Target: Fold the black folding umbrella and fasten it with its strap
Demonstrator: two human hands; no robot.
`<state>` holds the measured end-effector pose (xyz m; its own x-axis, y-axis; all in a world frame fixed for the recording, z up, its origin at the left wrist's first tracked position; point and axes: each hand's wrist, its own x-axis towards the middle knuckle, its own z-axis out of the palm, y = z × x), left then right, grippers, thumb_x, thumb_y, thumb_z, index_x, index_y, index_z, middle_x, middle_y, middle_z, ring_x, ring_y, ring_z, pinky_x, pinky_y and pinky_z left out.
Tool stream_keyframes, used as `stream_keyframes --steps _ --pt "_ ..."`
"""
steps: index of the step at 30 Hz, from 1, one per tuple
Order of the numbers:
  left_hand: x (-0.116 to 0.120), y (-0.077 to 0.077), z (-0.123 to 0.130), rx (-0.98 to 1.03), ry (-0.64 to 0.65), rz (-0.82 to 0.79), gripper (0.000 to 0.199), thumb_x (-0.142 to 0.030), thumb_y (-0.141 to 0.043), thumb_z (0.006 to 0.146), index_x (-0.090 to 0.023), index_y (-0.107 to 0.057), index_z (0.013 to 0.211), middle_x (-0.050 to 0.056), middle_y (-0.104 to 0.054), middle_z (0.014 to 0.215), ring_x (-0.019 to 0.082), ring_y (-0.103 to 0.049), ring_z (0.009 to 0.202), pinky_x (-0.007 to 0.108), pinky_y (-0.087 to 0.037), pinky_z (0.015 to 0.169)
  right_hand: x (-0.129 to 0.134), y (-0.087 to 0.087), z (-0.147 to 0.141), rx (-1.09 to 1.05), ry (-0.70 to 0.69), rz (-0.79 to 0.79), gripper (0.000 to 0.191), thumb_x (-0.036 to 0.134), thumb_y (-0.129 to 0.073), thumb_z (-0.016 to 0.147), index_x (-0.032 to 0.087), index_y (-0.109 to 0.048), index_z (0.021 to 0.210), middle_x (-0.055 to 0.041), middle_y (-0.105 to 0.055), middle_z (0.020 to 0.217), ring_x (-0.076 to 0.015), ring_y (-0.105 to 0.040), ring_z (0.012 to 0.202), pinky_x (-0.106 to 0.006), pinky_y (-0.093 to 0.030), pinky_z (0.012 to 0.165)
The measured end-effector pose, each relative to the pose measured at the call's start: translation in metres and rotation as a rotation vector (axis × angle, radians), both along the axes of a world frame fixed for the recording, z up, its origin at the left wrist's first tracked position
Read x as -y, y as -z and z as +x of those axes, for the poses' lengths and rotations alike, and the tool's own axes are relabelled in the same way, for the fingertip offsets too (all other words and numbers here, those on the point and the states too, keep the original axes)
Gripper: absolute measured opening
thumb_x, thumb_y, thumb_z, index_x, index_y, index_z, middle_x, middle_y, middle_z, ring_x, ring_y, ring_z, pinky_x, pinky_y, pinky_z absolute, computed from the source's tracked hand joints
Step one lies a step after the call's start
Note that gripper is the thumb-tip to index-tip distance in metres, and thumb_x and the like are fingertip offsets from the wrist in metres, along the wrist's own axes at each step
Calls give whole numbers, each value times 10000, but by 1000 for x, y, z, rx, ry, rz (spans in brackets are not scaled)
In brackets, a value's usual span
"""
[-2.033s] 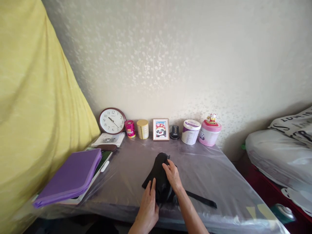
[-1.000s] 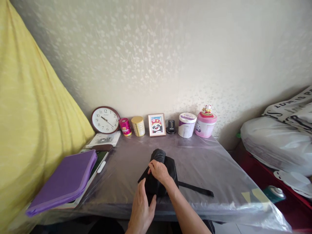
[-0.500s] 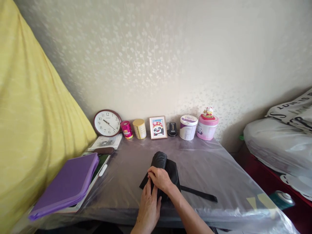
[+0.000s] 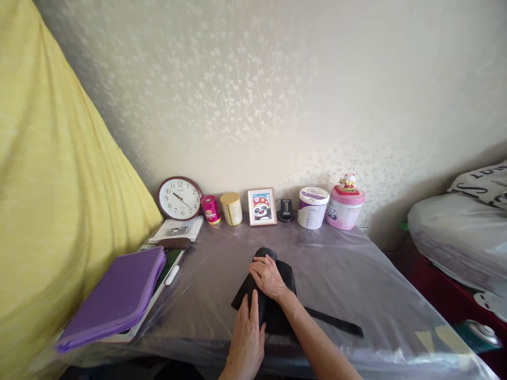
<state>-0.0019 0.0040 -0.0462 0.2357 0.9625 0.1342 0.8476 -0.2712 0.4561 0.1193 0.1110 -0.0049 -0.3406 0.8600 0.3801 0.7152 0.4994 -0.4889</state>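
Note:
A black fabric bundle (image 4: 283,316) lies near the front of the table, partly rolled into a thick tube, with a flat corner sticking out to the left. From its right side a black strap (image 4: 336,322) trails across the tabletop. My right hand (image 4: 267,277) curves over the upper part of the roll, fingers bent across it; the thumb's grip is partly hidden. Below it, my left hand (image 4: 247,330) rests on the lower left part of the fabric, its fingers stretched out and slightly apart.
Plastic sheeting covers the table (image 4: 214,274). A purple folder (image 4: 114,290) lies at left on other flat items, beside a white marker (image 4: 172,275). Along the wall stand a clock (image 4: 180,198), a picture frame (image 4: 262,207) and several tubs. A spray can (image 4: 477,335) is beyond the right edge.
My right hand has moved up the roll, from pinching near my left fingertips to lying across it. My left hand has drawn slightly apart from it. The whole view has shifted a little.

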Motion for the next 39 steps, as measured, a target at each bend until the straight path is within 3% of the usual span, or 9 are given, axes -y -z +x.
stream_keyframes --steps 7,15,20,24,32,39 --pt "1 -5 1 -9 -16 -67 730 -129 -376 766 -158 -60 1423 168 -285 1418 264 -326 1291 420 -302 1029 -31 6 9 27 101 -35 274 229 -406 899 256 -678 907 4 -679 1048 -149 -429 1203 -392 -139 1075" --pt "1 -5 -1 8 -6 -96 829 -72 -414 677 -132 -54 1422 169 -242 1446 258 -277 1317 390 -267 1051 -52 0 21 -39 319 -147 288 261 -397 900 191 -637 1043 -73 -638 1129 -168 -538 1086 -304 -339 967" --pt "3 -10 -2 -4 18 -61 825 -43 -383 689 -144 -22 1423 183 -268 1425 261 -315 1297 381 -292 1033 -33 4 58 -120 539 -181 334 202 -356 878 97 -588 1094 -159 -610 1132 -206 -529 1103 -322 -341 969" --pt "4 -16 -3 -19 20 -58 801 -37 -358 714 -157 -5 1423 189 -275 1414 273 -317 1294 400 -309 1018 -3 13 88 -200 634 -263 330 223 -366 851 116 -609 1048 -150 -640 1063 -223 -576 1021 -333 -399 901" --pt "5 -17 -3 17 25 -48 776 -50 -349 745 -175 10 1422 174 -266 1412 253 -318 1295 380 -309 1020 30 21 88 -418 569 -404 341 340 -393 829 169 -634 999 -53 -690 868 -179 -637 781 -258 -480 605" --pt "6 -18 -3 -19 18 -49 798 -47 -362 735 -176 27 1419 171 -261 1411 254 -298 1307 375 -316 1018 30 11 72 -505 452 -382 347 325 -464 795 136 -603 1051 -75 -669 961 -187 -606 884 -286 -449 768"
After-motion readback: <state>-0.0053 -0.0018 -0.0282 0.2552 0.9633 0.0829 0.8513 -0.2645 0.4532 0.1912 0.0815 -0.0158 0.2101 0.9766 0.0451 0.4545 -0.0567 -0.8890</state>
